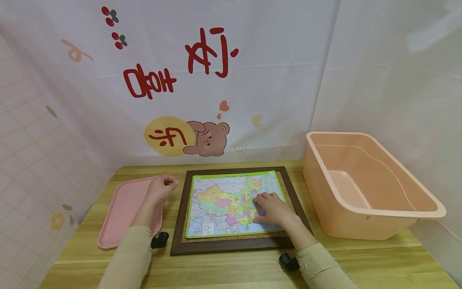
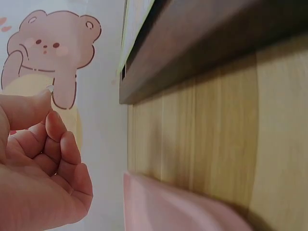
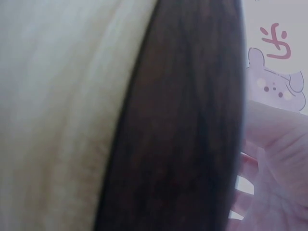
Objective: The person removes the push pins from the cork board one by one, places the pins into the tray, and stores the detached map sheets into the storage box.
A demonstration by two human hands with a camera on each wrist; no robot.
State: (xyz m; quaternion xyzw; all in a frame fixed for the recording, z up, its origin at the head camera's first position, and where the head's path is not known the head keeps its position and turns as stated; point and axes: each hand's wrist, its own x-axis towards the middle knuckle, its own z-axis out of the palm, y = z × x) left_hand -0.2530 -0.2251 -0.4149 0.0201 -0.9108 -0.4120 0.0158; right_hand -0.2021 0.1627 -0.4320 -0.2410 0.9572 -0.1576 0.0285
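Observation:
A map of China [image 1: 220,204] with a green border lies on a cork board with a dark wooden frame [image 1: 236,243]. On the map's right part rests my right hand [image 1: 275,209], fingers spread and lightly bent; the right wrist view shows only part of that hand [image 3: 279,154] beside the frame. My left hand [image 1: 161,188] is raised over the far end of a pink tray [image 1: 126,204], left of the board. Between thumb and forefinger it pinches a tiny whitish piece [image 2: 50,88], too small to identify.
A large peach plastic tub [image 1: 361,208] stands on the right of the wooden table [image 1: 216,271]. A white printed cloth [image 1: 274,72] with a bear hangs behind. Black wrist devices sit at both cuffs.

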